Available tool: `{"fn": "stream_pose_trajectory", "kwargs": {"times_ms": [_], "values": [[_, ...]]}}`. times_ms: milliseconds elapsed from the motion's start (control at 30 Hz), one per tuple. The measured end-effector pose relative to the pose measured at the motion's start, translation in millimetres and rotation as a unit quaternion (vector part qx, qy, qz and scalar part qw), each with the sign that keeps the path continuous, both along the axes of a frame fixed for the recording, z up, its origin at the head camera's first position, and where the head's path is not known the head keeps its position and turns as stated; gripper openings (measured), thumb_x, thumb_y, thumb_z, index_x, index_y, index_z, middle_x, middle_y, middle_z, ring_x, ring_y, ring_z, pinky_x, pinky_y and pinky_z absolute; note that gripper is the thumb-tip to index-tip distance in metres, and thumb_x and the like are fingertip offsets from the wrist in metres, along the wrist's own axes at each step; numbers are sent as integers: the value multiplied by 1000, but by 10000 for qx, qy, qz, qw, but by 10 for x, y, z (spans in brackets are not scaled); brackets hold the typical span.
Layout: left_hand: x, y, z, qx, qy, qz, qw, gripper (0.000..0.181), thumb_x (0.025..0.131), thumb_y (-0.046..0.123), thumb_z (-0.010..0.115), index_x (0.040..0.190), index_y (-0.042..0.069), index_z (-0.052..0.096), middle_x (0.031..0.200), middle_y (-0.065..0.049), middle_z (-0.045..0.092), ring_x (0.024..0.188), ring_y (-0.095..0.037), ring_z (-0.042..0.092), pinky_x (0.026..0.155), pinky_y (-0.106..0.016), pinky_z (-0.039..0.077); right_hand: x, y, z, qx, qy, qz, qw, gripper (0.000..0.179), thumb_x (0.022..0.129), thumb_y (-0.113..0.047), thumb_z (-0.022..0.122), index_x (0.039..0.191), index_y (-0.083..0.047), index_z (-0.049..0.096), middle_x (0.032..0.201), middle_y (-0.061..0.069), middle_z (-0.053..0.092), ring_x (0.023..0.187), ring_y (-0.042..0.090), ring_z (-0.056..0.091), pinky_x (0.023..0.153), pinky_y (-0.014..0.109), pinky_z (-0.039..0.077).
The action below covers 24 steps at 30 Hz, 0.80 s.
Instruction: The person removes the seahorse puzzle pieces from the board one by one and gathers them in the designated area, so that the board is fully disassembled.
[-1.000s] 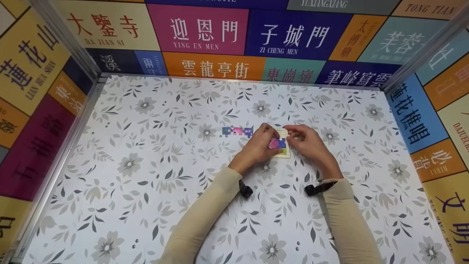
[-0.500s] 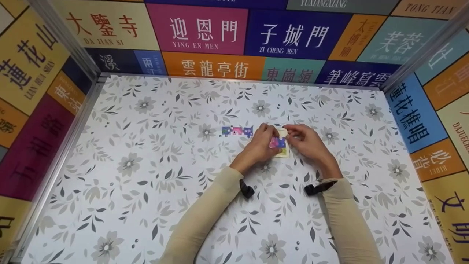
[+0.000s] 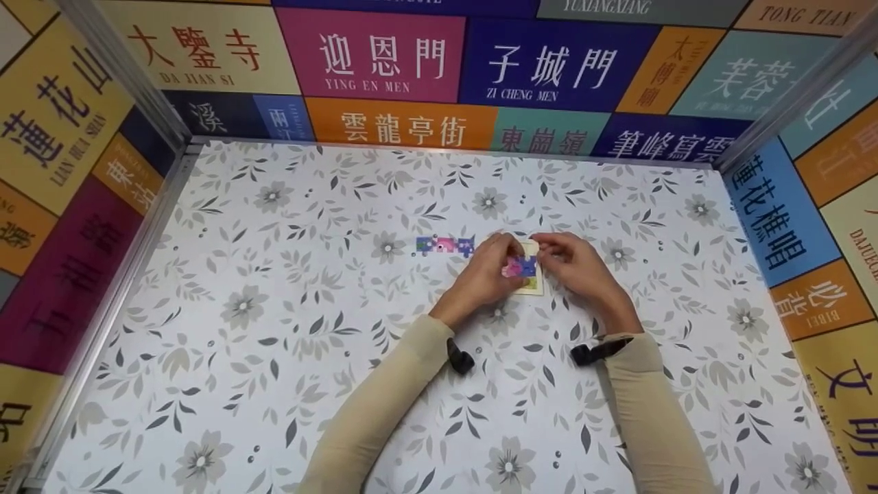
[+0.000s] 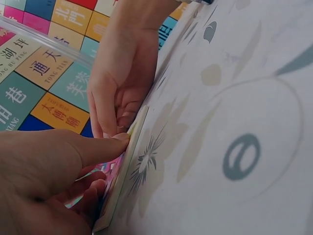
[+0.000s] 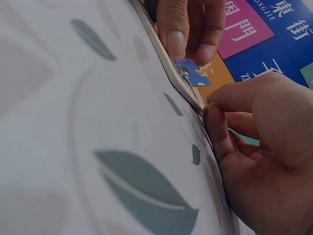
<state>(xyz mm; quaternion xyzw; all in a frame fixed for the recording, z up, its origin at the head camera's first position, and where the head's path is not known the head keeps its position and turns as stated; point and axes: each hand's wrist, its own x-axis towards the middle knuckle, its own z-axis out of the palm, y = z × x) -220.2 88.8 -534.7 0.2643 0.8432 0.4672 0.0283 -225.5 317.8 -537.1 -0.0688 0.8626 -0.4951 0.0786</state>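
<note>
A small jigsaw puzzle [image 3: 527,265] in a cream tray [image 3: 539,288] lies on the table between both hands. Pink, blue and yellow-green pieces show inside it. My left hand [image 3: 485,269] holds the puzzle from the left, the thumb on its lower part and the curled fingers over the upper left. In the right wrist view a blue puzzle piece [image 5: 196,74] shows beside the left fingertips. At the tray's upper right corner, my right hand [image 5: 271,142] pinches the edge between thumb and index finger. The puzzle's left part is hidden by the left hand.
A strip of joined puzzle pieces [image 3: 444,245], purple and pink, lies left of the left hand. The tabletop [image 3: 274,384] has a grey floral cover. Printed panels [image 3: 384,62] wall it at the back and sides. Black cameras sit on both wrists.
Very little differs. The left hand's fingers shift slightly over the puzzle; the right hand stays at the tray's corner. The tray and the strip of pieces keep their places.
</note>
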Motion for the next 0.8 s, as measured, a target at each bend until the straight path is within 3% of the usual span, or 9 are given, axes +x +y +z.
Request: {"fn": "stream_pose_trajectory", "kwargs": {"times_ms": [200,433,800], "values": [[-6,1,-18,305,-166,-62,9994,35,90,-1,82,120,-2,65,112,-18,72,101,-28,70,89,-29,56,-15,1,-22,-98,-52,2,9999,43,106,-12,67,148,-3,64,128,23,69,105,11,62,88,13,49],[-21,9,-19,220,-65,14,9997,22,96,-8,69,117,-3,69,106,-17,76,95,-25,72,83,-27,58,-22,-8,-27,-104,-60,-70,9999,42,106,-10,66,147,-1,65,128,26,68,105,10,62,88,12,49],[-38,6,5,82,-329,135,9993,19,99,-3,69,117,-1,72,103,-12,77,90,-14,69,79,-18,54,-8,-10,-2,-165,-31,15,9999,44,105,-12,71,148,-4,65,126,23,69,105,10,64,87,12,51]]}}
